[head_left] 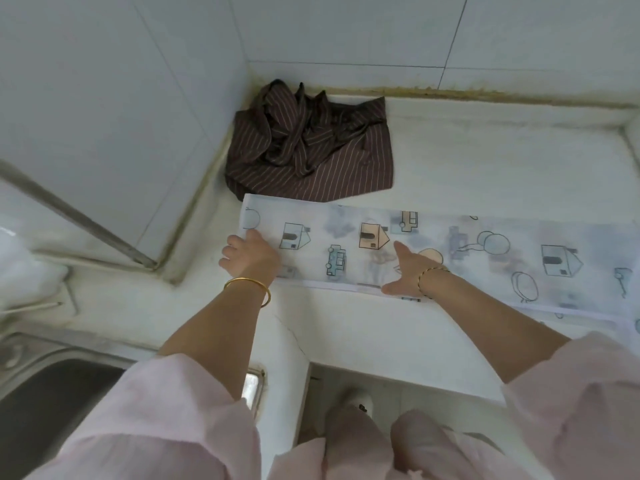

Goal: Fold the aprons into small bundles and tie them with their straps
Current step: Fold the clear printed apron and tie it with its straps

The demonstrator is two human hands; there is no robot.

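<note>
From the head camera, the printed apron lay folded into a long, narrow strip on the white surface. Its long axis ran from 9 o'clock to 3 o'clock and dipped slightly toward 4 o'clock at the right. Its left end stopped near the middle of the view, and its right end ran out past the frame edge. The pale, thin cloth showed outlined houses, trucks and balloons.

The left hand held the strip's left end, with the thumb on top of the cloth and the fingers curled at the edge. The right hand lay flat on the strip just to the right, fingers straight and spread, pointing toward 11 o'clock. The two hands were apart, with a printed truck between them.

At 12 o'clock, in the corner of the tiled walls, a brown striped apron sat loosely bunched, its straps heaped on top. Its near edge met the far left corner of the printed strip.

A steel sink sat at 8 o'clock.
</note>
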